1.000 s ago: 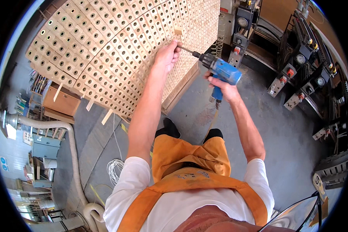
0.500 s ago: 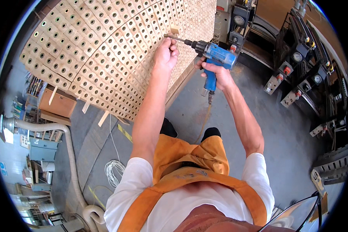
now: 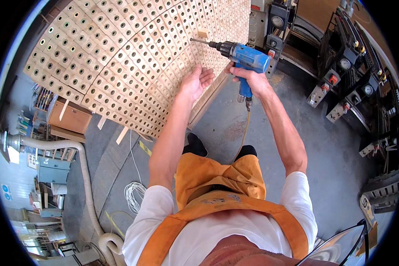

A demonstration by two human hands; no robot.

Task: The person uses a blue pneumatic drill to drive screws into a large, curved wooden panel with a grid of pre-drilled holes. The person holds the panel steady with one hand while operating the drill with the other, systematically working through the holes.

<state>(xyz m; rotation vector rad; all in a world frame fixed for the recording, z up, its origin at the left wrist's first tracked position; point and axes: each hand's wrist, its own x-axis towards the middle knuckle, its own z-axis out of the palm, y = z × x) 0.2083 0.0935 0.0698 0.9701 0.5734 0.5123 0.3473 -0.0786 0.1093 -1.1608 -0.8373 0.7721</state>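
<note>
Right hand [image 3: 251,80] wrapped round blue drill [image 3: 250,57], bit [image 3: 199,41] at wooden panel [image 3: 127,66], contact unclear. Left hand [image 3: 195,83] half-open, looks empty, near panel. Panel's densely holed; what's left, can't tell.

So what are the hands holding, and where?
The right hand grips the blue, pistol-shaped power tool by its handle; the left hand is open, apparently holding nothing.
</note>
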